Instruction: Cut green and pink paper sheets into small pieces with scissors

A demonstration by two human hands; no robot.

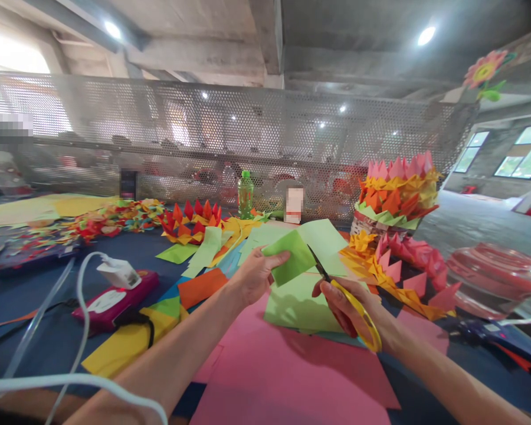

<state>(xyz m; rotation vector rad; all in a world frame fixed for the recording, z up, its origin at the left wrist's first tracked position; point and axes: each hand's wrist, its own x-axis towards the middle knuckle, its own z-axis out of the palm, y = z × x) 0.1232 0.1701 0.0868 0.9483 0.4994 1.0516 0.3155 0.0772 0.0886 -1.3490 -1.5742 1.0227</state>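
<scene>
My left hand [260, 273] pinches the left edge of a green paper piece [291, 260], thumb on top. In my right hand [351, 301] are scissors [363, 316] with yellow handles, fingers wrapped round them. The dark blades point up and left, right beside the green paper's right edge; whether they touch it is hard to tell. Under both hands lie light green sheets [303, 304] on top of large pink paper [292, 369]. An orange piece [202, 287] rests left of my left hand.
A magenta power strip [115, 301] with a white charger [118, 273] and cables sits at left. Folded paper rings [398, 271] and a decorated basket [392, 198] stand at right, near a glue gun [491, 339]. A green bottle [245, 196] stands before the mesh divider [194, 136].
</scene>
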